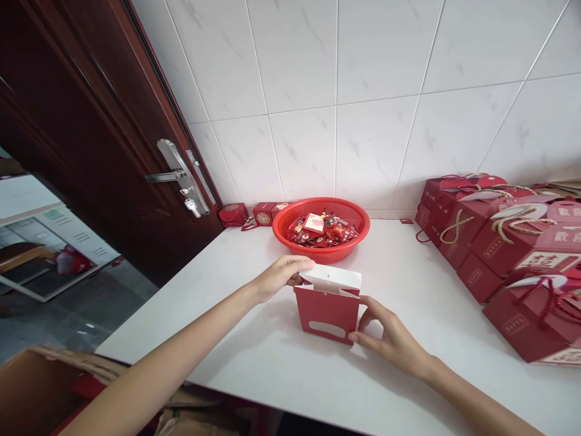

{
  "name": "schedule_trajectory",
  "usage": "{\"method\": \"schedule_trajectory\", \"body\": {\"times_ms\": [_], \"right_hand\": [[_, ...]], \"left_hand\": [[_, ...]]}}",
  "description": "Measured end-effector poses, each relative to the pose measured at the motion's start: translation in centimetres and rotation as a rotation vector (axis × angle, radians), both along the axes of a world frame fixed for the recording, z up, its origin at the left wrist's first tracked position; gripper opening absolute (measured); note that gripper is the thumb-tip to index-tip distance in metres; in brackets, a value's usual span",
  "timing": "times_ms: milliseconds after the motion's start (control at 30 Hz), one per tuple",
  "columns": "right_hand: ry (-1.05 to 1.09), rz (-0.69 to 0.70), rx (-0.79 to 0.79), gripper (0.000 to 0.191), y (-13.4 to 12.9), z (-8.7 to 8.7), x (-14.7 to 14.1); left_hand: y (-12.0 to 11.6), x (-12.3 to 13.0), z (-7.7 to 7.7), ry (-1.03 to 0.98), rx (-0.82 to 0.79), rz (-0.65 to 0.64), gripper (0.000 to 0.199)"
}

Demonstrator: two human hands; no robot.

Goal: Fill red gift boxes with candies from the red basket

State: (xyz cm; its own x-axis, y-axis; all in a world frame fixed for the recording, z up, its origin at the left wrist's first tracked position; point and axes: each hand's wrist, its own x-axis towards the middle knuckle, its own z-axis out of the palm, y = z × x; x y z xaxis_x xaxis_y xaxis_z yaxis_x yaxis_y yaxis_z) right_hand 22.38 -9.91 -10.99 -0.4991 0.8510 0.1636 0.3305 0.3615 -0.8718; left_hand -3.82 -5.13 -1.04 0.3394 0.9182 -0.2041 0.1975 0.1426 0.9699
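Observation:
Between my two hands a red paper gift box (324,312) stands upright on the white table (240,357), its top open and the white inside showing. My left hand (281,277) grips the upper left edge of the box, with the thumb along the rim and the other fingers mostly hidden behind it. On the right side, my right hand (385,333) holds the box, thumb low at the front corner and fingers higher up. Just behind the box sits a red plastic basket (358,242) filled with small red-wrapped packets (313,224).
Several finished-looking red boxes with cord handles (490,242) are grouped at the right. Small red boxes (263,214) stand against the tiled wall. At the left is a dark door with a handle (172,175); an open cardboard box (40,387) lies below the table's edge.

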Motion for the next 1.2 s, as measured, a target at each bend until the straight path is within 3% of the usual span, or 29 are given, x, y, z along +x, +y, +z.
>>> {"method": "schedule_trajectory", "body": {"times_ms": [200, 400, 600, 767, 967, 1067, 1200], "right_hand": [[0.021, -0.057, -0.010, 0.048, 1.2, 0.2, -0.3], [0.036, -0.040, -0.085, 0.054, 1.7, -0.4, -0.4], [0.023, -0.050, -0.082, 0.059, 1.7, -0.7, -0.3], [0.024, -0.077, -0.045, 0.056, 1.6, -1.0, -0.3], [0.027, -0.095, -0.014, 0.054, 1.6, -1.0, -0.3], [0.043, -0.091, -0.005, 0.051, 1.8, -1.0, -0.3], [0.050, -0.094, -0.027, 0.049, 1.9, -1.1, -0.4]], "left_hand": [[0.4, -0.1, 0.0, -0.088, 0.058, 0.083, 0.046], [0.8, -0.3, -0.6, 0.000, 0.122, 0.085, 0.049], [3.4, -2.4, -1.6, 0.270, 0.347, 0.428, 0.044], [7.2, -4.4, -2.2, 0.492, 0.303, 0.629, 0.057], [9.1, -3.3, -2.7, 0.503, 0.221, 0.564, 0.052], [8.3, -2.3, -2.8, 0.537, 0.226, 0.535, 0.060], [6.6, -1.3, -2.5, 0.518, 0.209, 0.377, 0.074]]}}
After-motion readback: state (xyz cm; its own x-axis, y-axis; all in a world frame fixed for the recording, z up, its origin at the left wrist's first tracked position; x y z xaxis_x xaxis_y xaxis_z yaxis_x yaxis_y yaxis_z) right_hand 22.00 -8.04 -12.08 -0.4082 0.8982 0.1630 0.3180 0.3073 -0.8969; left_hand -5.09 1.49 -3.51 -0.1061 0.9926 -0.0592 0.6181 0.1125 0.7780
